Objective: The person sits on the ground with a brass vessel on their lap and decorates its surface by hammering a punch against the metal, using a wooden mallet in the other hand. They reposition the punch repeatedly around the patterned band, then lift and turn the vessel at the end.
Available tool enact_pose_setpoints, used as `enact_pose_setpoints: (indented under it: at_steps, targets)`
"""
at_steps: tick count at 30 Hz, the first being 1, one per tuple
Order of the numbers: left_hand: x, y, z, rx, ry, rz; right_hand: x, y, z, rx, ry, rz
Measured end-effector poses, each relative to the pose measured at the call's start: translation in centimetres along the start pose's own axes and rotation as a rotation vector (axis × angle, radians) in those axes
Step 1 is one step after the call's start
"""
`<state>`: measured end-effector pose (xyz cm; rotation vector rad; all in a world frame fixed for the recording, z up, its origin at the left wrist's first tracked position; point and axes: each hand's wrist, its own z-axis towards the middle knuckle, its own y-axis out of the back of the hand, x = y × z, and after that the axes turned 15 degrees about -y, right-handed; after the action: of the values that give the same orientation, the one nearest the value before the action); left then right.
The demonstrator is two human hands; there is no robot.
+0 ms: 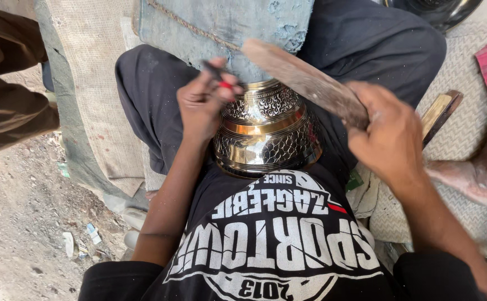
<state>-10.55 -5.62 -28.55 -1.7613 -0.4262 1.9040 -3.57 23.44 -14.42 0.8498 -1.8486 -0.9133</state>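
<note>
Wedged in the person's lap, the engraved brass pot [266,131] looks rigid, heavy, slippery; its rim offers hold. Left hand [204,103] pinches a small chisel [217,75]; right hand [391,136] grips a wooden mallet [302,78].

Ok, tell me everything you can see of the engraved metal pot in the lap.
The metal pot is shiny, silver-toned with a brass-coloured band, its upper ring chased with scrollwork and its belly with a scale-like pattern. It rests in the person's lap against the black shirt. The left hand holds a thin tool at its rim; a wooden mallet in the right hand crosses above.
</note>
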Motion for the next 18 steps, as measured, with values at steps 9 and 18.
enact_pose_setpoints:
  at_steps: [9, 18]
  targets:
    - [1.2, 1.1, 2.6, -0.624, 0.371, -0.257, -4.6, -4.9, -5.8, 0.335, -0.333, 0.611]
    - [2.3, -5.4, 5.7, -0.204, 0.848, -0.106, -1.0, -2.7, -8.0, 0.337, -0.465, 0.328]
